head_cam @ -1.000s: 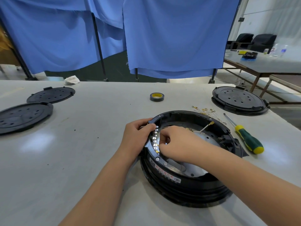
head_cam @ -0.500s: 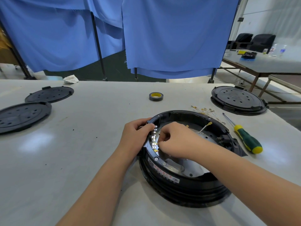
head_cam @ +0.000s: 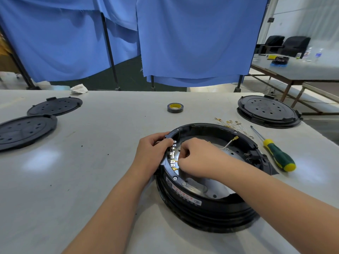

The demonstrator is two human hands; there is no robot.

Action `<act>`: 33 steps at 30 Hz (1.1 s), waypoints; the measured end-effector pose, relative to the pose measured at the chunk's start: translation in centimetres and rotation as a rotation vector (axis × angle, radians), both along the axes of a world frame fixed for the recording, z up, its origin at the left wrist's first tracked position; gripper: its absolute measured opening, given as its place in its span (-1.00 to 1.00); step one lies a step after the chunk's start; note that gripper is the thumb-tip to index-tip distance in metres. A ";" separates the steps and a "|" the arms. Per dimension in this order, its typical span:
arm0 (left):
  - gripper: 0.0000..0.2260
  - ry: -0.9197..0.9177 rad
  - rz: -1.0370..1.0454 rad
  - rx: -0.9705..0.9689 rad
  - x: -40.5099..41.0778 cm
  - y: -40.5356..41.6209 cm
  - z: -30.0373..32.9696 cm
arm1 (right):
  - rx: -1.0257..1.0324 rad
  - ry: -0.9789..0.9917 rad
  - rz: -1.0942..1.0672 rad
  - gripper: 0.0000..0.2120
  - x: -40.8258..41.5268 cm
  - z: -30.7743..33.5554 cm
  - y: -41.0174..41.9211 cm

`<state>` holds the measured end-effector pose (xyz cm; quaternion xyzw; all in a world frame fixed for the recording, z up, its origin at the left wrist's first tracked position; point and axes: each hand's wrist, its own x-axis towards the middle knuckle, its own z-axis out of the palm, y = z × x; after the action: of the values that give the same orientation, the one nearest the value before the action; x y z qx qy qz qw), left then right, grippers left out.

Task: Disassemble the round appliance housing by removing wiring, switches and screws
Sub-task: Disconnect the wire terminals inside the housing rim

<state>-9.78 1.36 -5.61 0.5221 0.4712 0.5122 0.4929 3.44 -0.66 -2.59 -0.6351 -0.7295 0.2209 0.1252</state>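
My right hand (head_cam: pixel 198 158) has slid up the terminal strip (head_cam: pixel 173 156), pinching another connector; my left hand (head_cam: pixel 152 153) still grips the housing (head_cam: pixel 211 213) rim.

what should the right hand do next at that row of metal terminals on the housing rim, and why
Probably pull the pinched yellow-tipped wire connector straight off its tab. The right hand already has its fingertips curled at the row of silver terminals, while the left hand grips the round black plastic housing at its rim to steady it. A pile of freed wires lies behind the housing.
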 end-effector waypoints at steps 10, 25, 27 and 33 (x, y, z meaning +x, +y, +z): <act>-0.76 0.012 -0.005 0.002 0.0 0.0 0.0 | 0.036 0.127 0.026 -0.88 0.8 0.1 -0.4; -0.68 0.000 0.002 0.017 0.0 0.0 -0.1 | 0.111 0.060 0.056 -0.87 -0.1 0.0 -0.2; -0.72 0.004 0.000 0.016 0.0 0.1 -0.1 | 0.132 0.025 0.048 -0.85 -0.3 0.0 -0.3; -0.80 0.017 0.012 0.011 0.0 0.3 -0.3 | 0.200 -0.098 0.048 -0.87 -1.0 0.0 -0.8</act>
<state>-9.76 1.65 -5.89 0.5263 0.4755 0.5133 0.4831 2.47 -1.49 -2.63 -0.6119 -0.7681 0.1187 0.1467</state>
